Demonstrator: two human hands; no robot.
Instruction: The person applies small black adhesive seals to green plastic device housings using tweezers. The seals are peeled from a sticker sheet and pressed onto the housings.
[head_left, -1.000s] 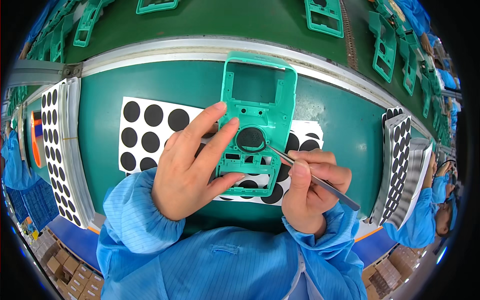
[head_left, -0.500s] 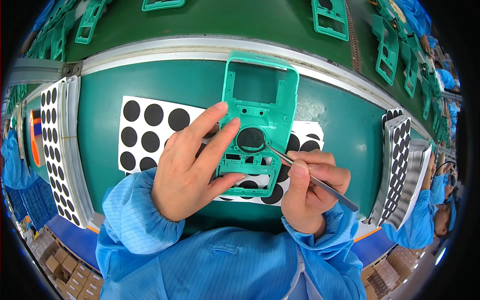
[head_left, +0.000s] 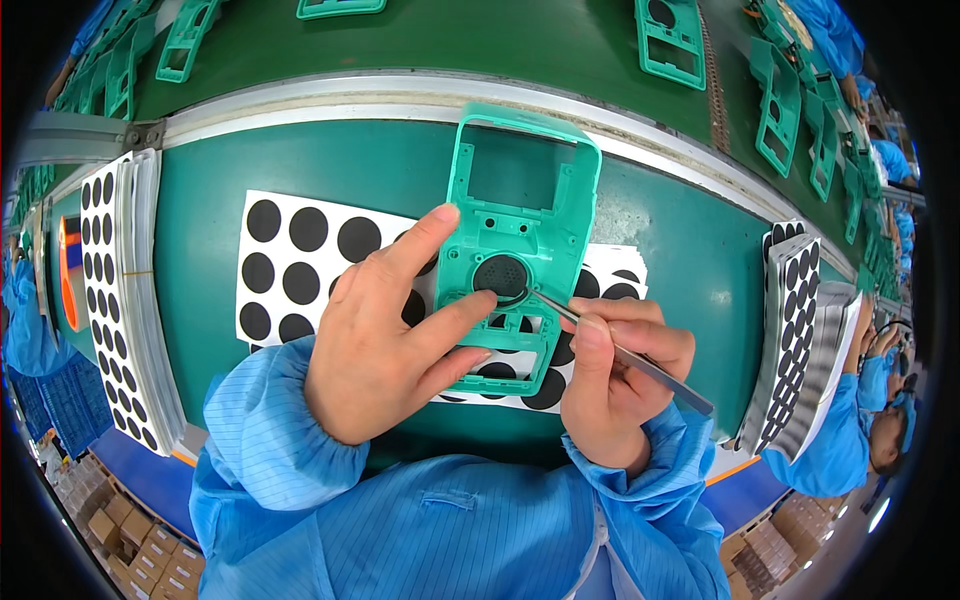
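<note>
A green plastic housing (head_left: 520, 218) lies in front of me over white sheets of black round stickers (head_left: 300, 282). My left hand (head_left: 385, 335) holds it by its left side, index finger at the edge and thumb on the lower part. Another left finger presses near the lower left rim of a black round sticker (head_left: 498, 273), which sits in the housing's circular perforated recess. My right hand (head_left: 630, 370) pinches metal tweezers (head_left: 655, 374), their tips touching or very near the sticker's lower right edge.
Stacks of sticker sheets stand at the left (head_left: 135, 300) and right (head_left: 790, 350) of the green work table (head_left: 690, 240). Beyond a metal rail (head_left: 400, 97), a green conveyor belt (head_left: 520, 45) carries more housings (head_left: 672, 40). Other people in blue sleeves are at the far right.
A left finger has moved down from beside the round recess onto the sticker's lower edge. The housing has shifted very slightly. Housings on the belt have moved a little to the right.
</note>
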